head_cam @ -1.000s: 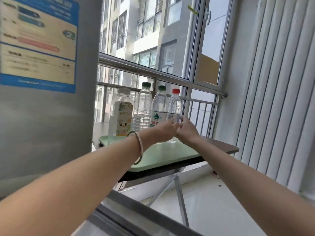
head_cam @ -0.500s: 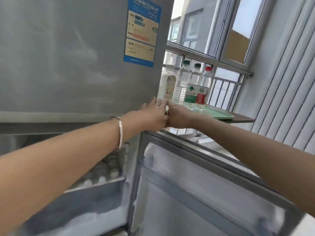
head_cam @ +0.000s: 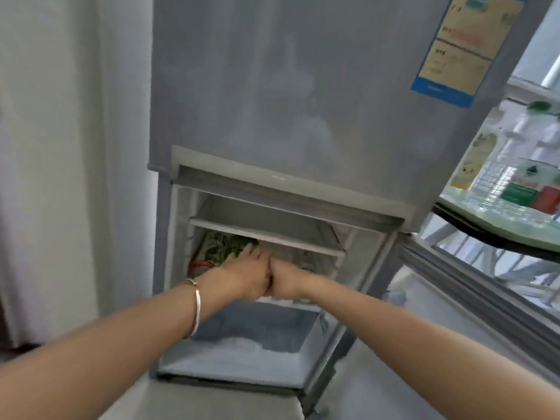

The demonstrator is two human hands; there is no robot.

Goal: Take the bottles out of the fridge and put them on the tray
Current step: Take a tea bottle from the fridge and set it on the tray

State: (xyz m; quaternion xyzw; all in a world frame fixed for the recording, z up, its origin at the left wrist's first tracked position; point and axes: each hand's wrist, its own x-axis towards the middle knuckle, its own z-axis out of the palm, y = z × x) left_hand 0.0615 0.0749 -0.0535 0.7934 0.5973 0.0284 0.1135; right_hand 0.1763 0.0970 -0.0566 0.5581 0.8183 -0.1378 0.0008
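Several clear plastic bottles (head_cam: 521, 165) with coloured labels stood blurred on the pale green tray (head_cam: 500, 221) at the frame's right edge. The grey two-door fridge (head_cam: 288, 86) had its lower compartment open; no bottle showed inside. The left hand (head_cam: 245, 277) and right hand (head_cam: 288, 278), touching, reached in empty with fingers loose. Most bottles seemed moved.

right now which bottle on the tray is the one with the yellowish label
The leftmost bottle on the green tray, nearest the fridge. Its label is pale yellow; the blurred bottles to its right carry green and red labels.
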